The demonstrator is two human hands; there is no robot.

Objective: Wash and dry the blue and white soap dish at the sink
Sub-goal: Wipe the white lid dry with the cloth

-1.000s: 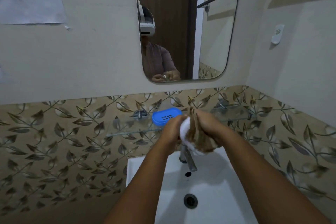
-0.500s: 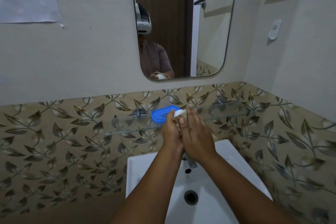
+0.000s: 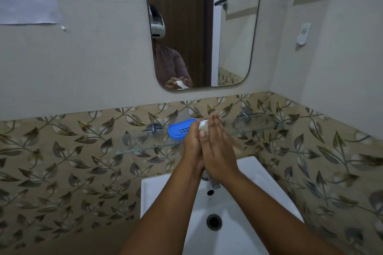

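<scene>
Both hands up at the glass shelf (image 3: 145,144), above the sink (image 3: 248,172). Left hand (image 3: 192,143) grips the white part of the dish (image 3: 203,125); right hand (image 3: 217,151) lies flat against it, fingers straight. Blue perforated part (image 3: 179,130) sits on shelf just left of the hands. Looks like drying's done & reassembly is in hand. Next: seat white part w/ blue one squarely, mind the shelf edge.

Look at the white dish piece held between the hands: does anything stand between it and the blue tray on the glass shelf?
Nothing visible does. The white piece sits between the left hand and right hand, right beside the blue tray on the shelf; only the left hand's fingers overlap the tray's right end.
</scene>
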